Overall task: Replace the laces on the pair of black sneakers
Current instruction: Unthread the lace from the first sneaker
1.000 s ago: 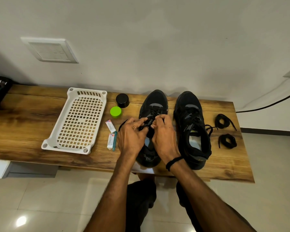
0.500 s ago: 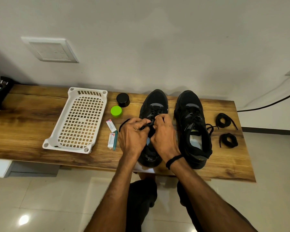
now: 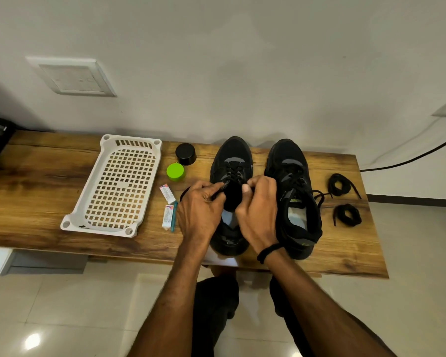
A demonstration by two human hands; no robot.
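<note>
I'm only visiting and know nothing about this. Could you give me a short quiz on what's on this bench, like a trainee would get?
1. True or false: the left hand and right hand both work on the left sneaker and its lace.
2. What lies on the bench to the right of the right sneaker? A) two coiled laces B) scissors C) a brush
3. Fill in: the basket is ___ in colour.
Key: 1 true; 2 A; 3 white.
</note>
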